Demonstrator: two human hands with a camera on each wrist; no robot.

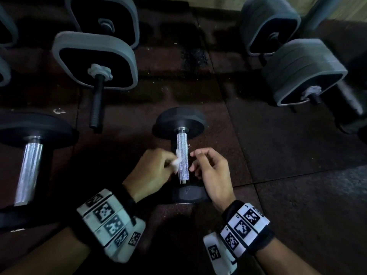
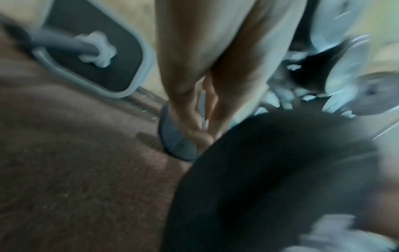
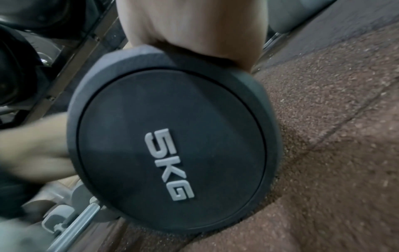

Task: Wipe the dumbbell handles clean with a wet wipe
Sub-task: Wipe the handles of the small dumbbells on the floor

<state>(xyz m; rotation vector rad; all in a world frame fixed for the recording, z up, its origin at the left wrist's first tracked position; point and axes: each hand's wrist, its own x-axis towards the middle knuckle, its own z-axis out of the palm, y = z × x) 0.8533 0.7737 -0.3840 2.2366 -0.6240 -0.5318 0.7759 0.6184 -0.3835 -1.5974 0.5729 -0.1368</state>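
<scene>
A small dumbbell (image 1: 182, 153) lies on the floor between the person's two hands, its knurled steel handle (image 1: 182, 157) bright and finely cross-hatched, its heads matte black rubber with faceted edges; the near head (image 3: 172, 145) carries raised grey lettering, "5KG". The left hand (image 1: 151, 171) pinches a crumpled white wet wipe (image 1: 178, 160) between thumb and fingers and holds it against the left side of the handle. The right hand (image 1: 212, 171) sits just beside the handle on the other side, fingers loosely curled with nothing in them; whether a fingertip grazes the steel is hard to say in this dim light. The floor (image 1: 278, 147) is dark reddish-brown rubber tile, speckled and grainy, with thin seams between the slabs. To the left lies a larger dumbbell (image 1: 29, 167) with a smooth chrome handle, and farther back rest adjustable dumbbells (image 1: 95, 62) with rounded-square grey-rimmed plates and black ribbed bars.
</scene>
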